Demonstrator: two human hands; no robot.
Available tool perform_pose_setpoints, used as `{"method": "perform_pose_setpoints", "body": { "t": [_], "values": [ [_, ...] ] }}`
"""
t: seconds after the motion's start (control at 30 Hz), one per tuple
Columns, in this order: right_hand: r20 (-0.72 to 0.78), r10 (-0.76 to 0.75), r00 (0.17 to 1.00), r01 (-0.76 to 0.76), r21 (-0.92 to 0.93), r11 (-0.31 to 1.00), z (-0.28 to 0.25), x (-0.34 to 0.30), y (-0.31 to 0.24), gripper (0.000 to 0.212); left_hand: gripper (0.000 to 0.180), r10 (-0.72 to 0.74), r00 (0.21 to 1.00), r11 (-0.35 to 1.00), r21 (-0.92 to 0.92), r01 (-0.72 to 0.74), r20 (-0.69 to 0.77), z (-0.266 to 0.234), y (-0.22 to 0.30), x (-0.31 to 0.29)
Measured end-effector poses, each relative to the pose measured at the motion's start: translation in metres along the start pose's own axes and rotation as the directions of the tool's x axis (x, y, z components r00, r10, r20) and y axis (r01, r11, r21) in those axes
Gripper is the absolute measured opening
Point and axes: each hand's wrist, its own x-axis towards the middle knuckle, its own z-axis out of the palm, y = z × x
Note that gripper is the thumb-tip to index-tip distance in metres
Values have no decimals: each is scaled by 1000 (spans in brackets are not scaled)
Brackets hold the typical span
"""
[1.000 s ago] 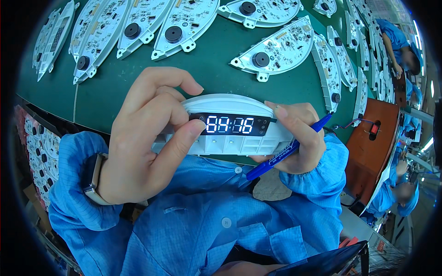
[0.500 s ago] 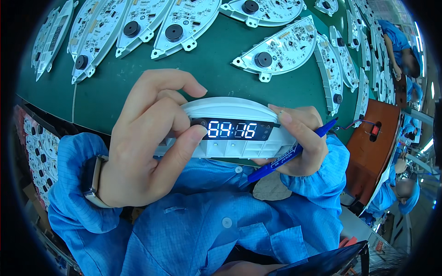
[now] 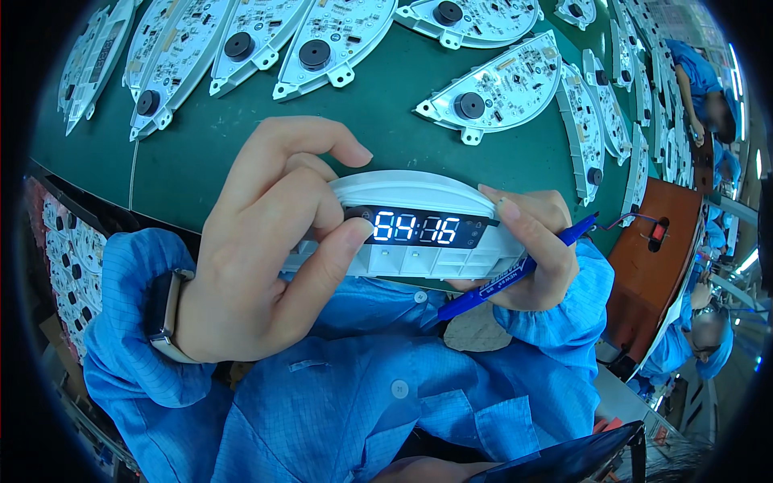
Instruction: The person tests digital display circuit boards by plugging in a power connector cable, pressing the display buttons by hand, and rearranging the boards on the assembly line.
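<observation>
Between my hands, above the near edge of the table, is a white plastic display module [image 3: 419, 189] with a curved top and a dark window of lit white digits. My left hand [image 3: 274, 233] grips its left end, the thumb pressed beside the digits and the index finger raised and curled above. At the right end, my right hand [image 3: 535, 249] pinches the housing with the thumb on its upper corner. A blue marker pen [image 3: 483, 294] is also held in my right hand, slanting across the fingers with its dark tip up to the right. The underside of the module is hidden.
Several white half-moon modules with circuit boards [image 3: 503, 88] lie on the green table [image 3: 193, 177], along the far side and right. A brown box-like surface [image 3: 656, 266] with a red part and wires stands right. More boards [image 3: 72, 266] sit lower left. Co-workers [image 3: 704, 88] are at far right.
The module and both hands have shifted slightly to the right in the picture, as have the parts on the table. The grip and the lit digits look the same.
</observation>
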Motion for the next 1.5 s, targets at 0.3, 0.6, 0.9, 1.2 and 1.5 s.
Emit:
{"method": "perform_pose_setpoints", "body": {
  "t": [0.3,0.6,0.9,1.2,1.5],
  "values": [
    [-10,16,1000,-16,-17,1000,1,0,-1,83,16,14,1000,1000,21,-14,20,-1,-1,1],
    [51,3,999,-3,-15,1000,-2,2,1,79,14,-11,1000,1000,17,10,19,-1,-2,0],
    [26,-33,999,33,13,999,-1,1,5,74,14,-27,1000,999,36,27,14,0,-2,-1],
    [16,-19,1000,19,12,1000,0,0,5,72,14,-47,999,999,15,47,1,2,-2,-2],
    [16,-22,1000,22,-21,1000,-1,0,3,71,14,-27,1000,999,30,27,8,0,-2,-1]
  ]
}}
